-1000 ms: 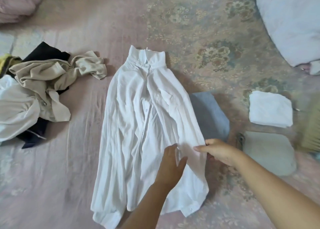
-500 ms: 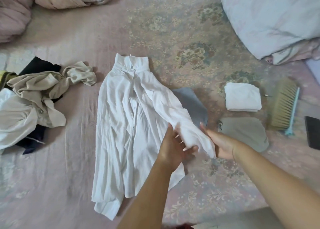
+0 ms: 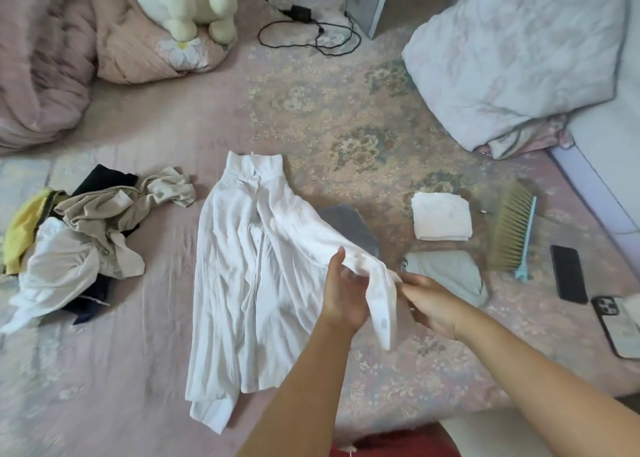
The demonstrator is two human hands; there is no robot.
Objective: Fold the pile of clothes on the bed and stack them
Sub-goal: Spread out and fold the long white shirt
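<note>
Fingers (image 3: 349, 276) of both your hands pinch the white shirt (image 3: 249, 283)'s sleeve (image 3: 377, 294) (mid-fold, I judge); next lay it flat across the body.

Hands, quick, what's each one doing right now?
Left hand: holding the white shirt's sleeve.
Right hand: pinching the same sleeve near the cuff.
</note>
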